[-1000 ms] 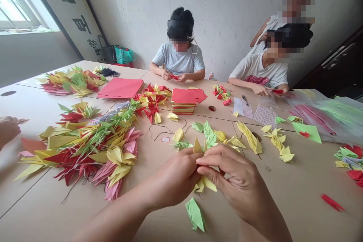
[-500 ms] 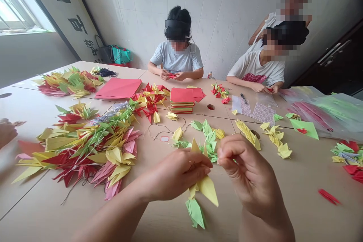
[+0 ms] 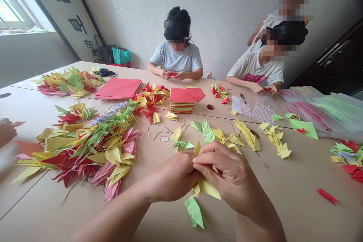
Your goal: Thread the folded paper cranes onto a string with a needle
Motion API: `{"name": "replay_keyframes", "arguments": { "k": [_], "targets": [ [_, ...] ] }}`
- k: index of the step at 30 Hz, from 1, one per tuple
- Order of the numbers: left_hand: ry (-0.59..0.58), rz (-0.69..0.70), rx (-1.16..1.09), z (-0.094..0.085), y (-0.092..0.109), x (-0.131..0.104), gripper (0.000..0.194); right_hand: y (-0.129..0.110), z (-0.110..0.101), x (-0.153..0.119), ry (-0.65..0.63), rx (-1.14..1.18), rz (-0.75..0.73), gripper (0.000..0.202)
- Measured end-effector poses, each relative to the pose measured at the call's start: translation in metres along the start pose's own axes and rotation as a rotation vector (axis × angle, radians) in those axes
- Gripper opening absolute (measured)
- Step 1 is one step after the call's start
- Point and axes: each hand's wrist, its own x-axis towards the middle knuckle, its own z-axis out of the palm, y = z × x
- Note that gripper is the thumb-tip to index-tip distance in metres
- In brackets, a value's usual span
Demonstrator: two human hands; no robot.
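My left hand (image 3: 171,176) is closed around a folded yellow paper crane (image 3: 210,189), whose points stick out above and below the fingers. My right hand (image 3: 231,176) meets it from the right, thumb and fingertips pinched together against the left hand. Whatever the right fingertips hold is hidden or too thin to see. Just below the yellow paper is a green paper crane (image 3: 194,211). Beyond my hands lie loose green cranes (image 3: 209,132) and a row of yellow cranes (image 3: 247,136).
A large heap of coloured cranes (image 3: 85,143) covers the left side. A stack of square paper (image 3: 181,102) and red sheets (image 3: 119,88) stand farther back. Plastic bags (image 3: 337,109) lie at right. Two people sit folding red paper across the table; another stands behind.
My right hand has moved left from apart to touching my left hand, its fingers staying pinched. The left hand keeps hold of the yellow crane, nearly in place.
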Motion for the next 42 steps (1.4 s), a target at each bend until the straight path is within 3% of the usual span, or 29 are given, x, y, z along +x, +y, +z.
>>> {"name": "replay_keyframes", "arguments": {
  "k": [5, 8, 11, 18, 20, 24, 26, 35, 42],
  "targets": [
    [-0.077, -0.016, -0.171, -0.01, 0.001, -0.001, 0.025, 0.001, -0.005, -0.002, 0.073, 0.039, 0.047, 0.014],
    [-0.189, -0.047, -0.472, -0.015, -0.004, -0.003, 0.038, 0.004, -0.004, -0.007, 0.103, 0.291, 0.195, 0.011],
    [-0.206, -0.067, -0.669, -0.01, -0.015, -0.003, 0.053, 0.009, 0.004, -0.014, 0.148, 0.558, 0.316, 0.013],
    [-0.202, -0.094, -0.842, 0.007, -0.036, -0.008, 0.098, 0.019, 0.024, -0.021, 0.32, 0.705, 0.399, 0.022],
    [-0.17, -0.07, -0.859, 0.008, -0.036, -0.014, 0.094, 0.019, 0.027, -0.022, 0.376, 0.723, 0.405, 0.022],
    [-0.037, -0.074, -0.809, 0.014, -0.032, -0.027, 0.05, 0.013, 0.033, -0.024, 0.421, 0.766, 0.404, 0.025],
    [0.014, -0.092, -0.804, 0.018, -0.03, -0.033, 0.039, 0.01, 0.037, -0.024, 0.439, 0.804, 0.412, 0.028],
    [0.036, -0.16, -0.783, 0.028, -0.03, -0.041, 0.039, 0.011, 0.054, -0.032, 0.605, 0.941, 0.498, 0.036],
    [0.05, -0.218, -0.665, 0.033, -0.033, -0.047, 0.039, 0.025, 0.04, -0.036, 0.808, 0.992, 0.589, 0.027]
  ]
}}
